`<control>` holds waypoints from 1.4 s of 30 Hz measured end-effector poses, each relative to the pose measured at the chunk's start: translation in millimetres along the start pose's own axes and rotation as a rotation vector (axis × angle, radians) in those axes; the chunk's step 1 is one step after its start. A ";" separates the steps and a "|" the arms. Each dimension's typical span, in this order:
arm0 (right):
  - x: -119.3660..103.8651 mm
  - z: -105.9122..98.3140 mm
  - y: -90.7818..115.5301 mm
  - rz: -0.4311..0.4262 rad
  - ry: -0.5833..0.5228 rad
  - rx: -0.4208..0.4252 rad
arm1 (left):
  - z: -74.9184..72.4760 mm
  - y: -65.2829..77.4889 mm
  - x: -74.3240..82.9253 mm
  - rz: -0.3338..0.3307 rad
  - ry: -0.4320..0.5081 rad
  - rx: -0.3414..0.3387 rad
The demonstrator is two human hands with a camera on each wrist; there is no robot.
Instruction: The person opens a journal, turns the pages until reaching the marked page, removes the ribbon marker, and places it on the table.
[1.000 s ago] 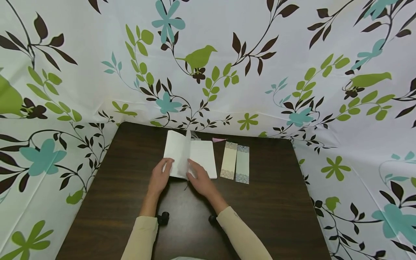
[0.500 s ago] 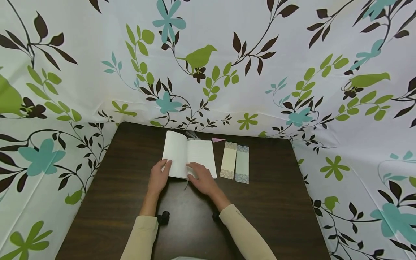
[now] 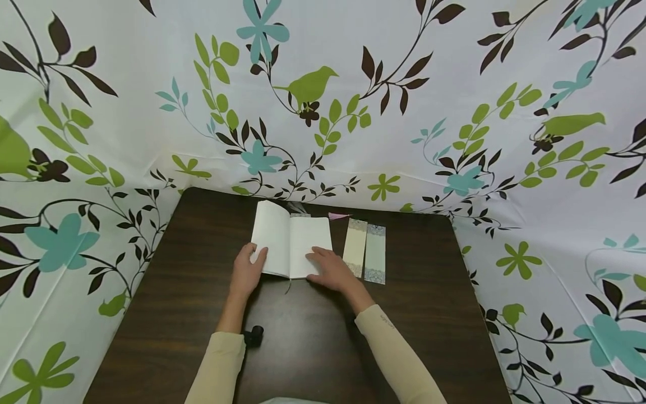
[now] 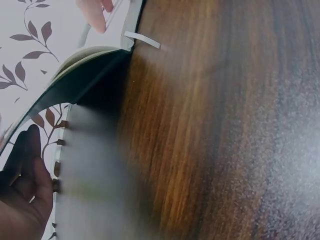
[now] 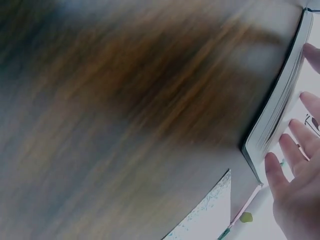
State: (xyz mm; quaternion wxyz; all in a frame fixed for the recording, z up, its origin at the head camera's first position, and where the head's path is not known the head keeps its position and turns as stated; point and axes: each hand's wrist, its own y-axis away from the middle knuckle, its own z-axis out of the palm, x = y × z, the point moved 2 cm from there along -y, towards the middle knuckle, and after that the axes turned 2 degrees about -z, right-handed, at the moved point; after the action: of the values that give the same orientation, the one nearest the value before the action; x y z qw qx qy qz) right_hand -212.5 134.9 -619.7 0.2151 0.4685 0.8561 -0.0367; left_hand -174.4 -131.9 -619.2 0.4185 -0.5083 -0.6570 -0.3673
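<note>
An open notebook (image 3: 309, 235) with white pages lies toward the far side of the dark wooden table. My left hand (image 3: 245, 271) grips its raised left side by the lower outer edge, thumb over the page. In the left wrist view, that hand's fingers (image 4: 33, 150) are behind the dark cover, and a ribbon marker (image 4: 143, 39) sticks out at the spine. My right hand (image 3: 334, 273) rests its spread, nearly straight fingers on the right page's lower part. The right wrist view shows these fingers (image 5: 299, 132) along the page block.
To the right lie a cream bookmark (image 3: 355, 241) and a pale green bookmark (image 3: 375, 252), both with patterned ends. Behind the notebook are a pink pointed piece (image 3: 338, 216) and a greyish item (image 3: 299, 211), partly hidden. A patterned curtain (image 3: 404, 140) borders the table (image 3: 429, 336).
The upright leaf at the middle has gone over to the left side. My right hand has moved from the spine rightward across the right page. The left hand keeps its hold.
</note>
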 end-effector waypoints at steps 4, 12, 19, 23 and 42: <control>1.5 -1.9 -0.1 -0.003 0.005 -0.013 | 0.3 -0.5 0.8 0.022 0.002 0.020; 5.8 -4.5 -2.1 -0.024 0.004 -0.019 | -1.2 -1.8 0.7 0.036 -0.004 0.042; 7.8 -5.8 0.5 -0.085 0.070 0.048 | -1.6 -2.5 -1.0 0.028 0.002 0.023; 10.2 -3.1 4.2 -0.140 0.107 0.117 | -2.2 -3.2 -1.8 0.029 -0.002 0.013; 11.0 0.2 3.2 0.042 -0.268 0.376 | -3.5 2.3 -3.4 -0.012 -0.021 -0.050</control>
State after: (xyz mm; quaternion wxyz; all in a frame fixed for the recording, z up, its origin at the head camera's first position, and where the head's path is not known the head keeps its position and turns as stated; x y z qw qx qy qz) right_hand -214.9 145.3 -623.9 0.2369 0.5091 0.7879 -0.2529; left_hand -171.1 -135.8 -620.9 0.3965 -0.5185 -0.6548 -0.3809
